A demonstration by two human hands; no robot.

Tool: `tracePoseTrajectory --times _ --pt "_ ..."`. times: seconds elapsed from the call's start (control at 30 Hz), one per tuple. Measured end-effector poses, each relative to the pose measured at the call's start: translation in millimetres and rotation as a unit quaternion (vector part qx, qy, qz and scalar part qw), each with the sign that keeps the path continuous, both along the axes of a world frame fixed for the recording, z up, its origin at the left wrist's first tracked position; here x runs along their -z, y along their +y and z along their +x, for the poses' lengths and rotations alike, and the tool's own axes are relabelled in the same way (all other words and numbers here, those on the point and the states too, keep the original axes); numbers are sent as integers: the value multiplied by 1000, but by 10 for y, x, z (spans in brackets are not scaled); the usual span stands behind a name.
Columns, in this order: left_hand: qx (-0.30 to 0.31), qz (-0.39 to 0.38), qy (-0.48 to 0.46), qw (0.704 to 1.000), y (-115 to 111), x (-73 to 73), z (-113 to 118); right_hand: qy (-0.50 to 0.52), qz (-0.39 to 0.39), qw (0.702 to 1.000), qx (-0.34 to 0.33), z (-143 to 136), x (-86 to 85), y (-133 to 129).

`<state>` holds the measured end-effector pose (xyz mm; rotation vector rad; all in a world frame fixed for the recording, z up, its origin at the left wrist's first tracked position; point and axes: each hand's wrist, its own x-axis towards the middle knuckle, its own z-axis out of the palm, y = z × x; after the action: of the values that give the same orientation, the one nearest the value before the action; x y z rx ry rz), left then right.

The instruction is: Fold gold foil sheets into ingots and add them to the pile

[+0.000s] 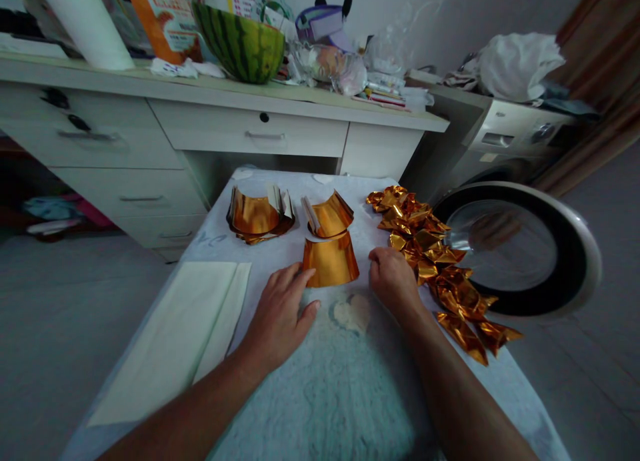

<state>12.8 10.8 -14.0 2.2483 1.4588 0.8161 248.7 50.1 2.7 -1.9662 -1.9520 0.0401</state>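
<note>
A curved sheet of shiny copper-gold foil paper (pixel 331 261) lies on the cloth-covered table in front of me. Beside its left edge rests my left hand (pixel 283 307), open, thumb apart from the fingers, with a fingertip at the foil's lower left edge. My right hand (pixel 393 274) is on the cloth to the right of the sheet, apart from it, fingers curled in; whether anything is inside them is hidden. Behind the sheet sit a small curled foil stack (pixel 333 217) and a larger curled foil stack (pixel 257 214). Folded foil pieces (pixel 425 241) form a long pile at the right.
White folded paper (pixel 165 334) lies along the table's left side. Past the far edge stands a white desk (pixel 220 124) with a cut watermelon (pixel 243 44) and clutter on top. At the right, a washing machine's round door (pixel 580 247) hangs open close to the table's edge.
</note>
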Motion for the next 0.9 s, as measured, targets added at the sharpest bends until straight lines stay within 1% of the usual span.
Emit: tracePoseTrajectory --times 0.1,0.2,0.27,0.33,0.37,0.43,0.5,0.53,0.6,0.67,0.73,0.8,0.9 --pt "-11 -7 -41 999 23 -28 -7 60 70 995 -34 -28 4 -7" --pt "-29 -32 -98 994 28 -95 -21 164 133 976 -60 -114 -37 -43" --pt "-47 -57 -149 986 24 -134 -32 212 157 962 -68 -166 -69 -72" --pt "-64 -90 -196 974 19 -154 -39 243 154 954 -79 -192 -88 -89" --pt "-72 -109 -217 967 18 -158 -41 259 143 951 -85 -195 -90 -91" --pt "-78 -146 -254 953 18 -161 -39 303 96 943 -98 -186 -78 -81" --pt "-74 -166 -291 939 21 -160 -32 370 26 922 -109 -173 -55 -62" --pt "-71 -168 -308 934 21 -160 -27 411 -13 904 -114 -169 -43 -53" --pt "-72 -161 -337 925 21 -158 -16 491 -86 857 -129 -171 -25 -42" --pt "-75 -159 -355 918 20 -153 -7 548 -138 813 -141 -187 -21 -46" --pt "-75 -168 -369 911 19 -148 -1 579 -168 784 -146 -208 -28 -60" --pt "-76 -183 -387 901 20 -152 6 600 -183 765 -143 -226 -39 -76" --pt "-78 -211 -436 872 23 -177 14 633 -193 740 -122 -238 -47 -87"
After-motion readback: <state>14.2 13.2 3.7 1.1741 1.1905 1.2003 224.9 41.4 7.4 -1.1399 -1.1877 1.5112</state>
